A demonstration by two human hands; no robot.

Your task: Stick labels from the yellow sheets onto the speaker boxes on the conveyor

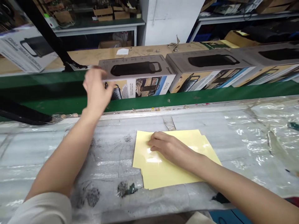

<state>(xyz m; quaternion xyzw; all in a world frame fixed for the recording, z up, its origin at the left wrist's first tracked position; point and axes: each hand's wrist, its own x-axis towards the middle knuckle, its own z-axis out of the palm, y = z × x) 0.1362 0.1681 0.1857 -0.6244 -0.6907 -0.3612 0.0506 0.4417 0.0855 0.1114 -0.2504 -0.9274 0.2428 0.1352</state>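
At the left end of the nearest printed box [140, 68], my left hand [97, 88] has its thumb and fingers spread apart. The thumb overlaps the box's front face; whether the fingers touch the box is unclear, as the hand is slightly blurred. Pictures of a black speaker with a handle cover the box. My right hand [165, 144] lies over a small stack of glossy yellow sheets [173, 177], its fingers curled and pressed together at the sheets' upper left. What the fingertips pinch, if anything, is hidden.
Two similar boxes [205, 68] continue the row rightward along a green ledge [93, 105]. A white box [25, 49] stands behind a black bar [44, 28] at left. Plastic film [109, 146] covers the worktable. Shelves with cartons [102, 14] stand behind.
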